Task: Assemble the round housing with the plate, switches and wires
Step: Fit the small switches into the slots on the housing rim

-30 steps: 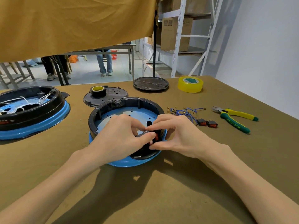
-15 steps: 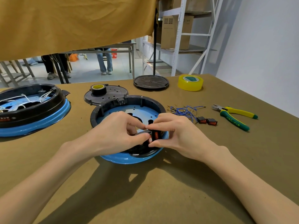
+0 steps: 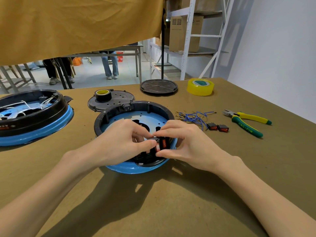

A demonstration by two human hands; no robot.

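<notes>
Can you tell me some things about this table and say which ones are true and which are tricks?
1. Both hands, left hand and right hand, pinch a red switch at the round housing rim. True.
2. The pliers lie inside the housing. False: they lie on the table, to its right.
3. Two spare switches sit beside the blue wires. True.
4. The yellow tape roll sits on a black plate. False: it stands on the table.

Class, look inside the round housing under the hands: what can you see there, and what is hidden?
Inside the round housing lies a blue plate with small holes and dark cutouts. The left hand and right hand pinch red switches at its near wall, covering the plate's near part.
</notes>
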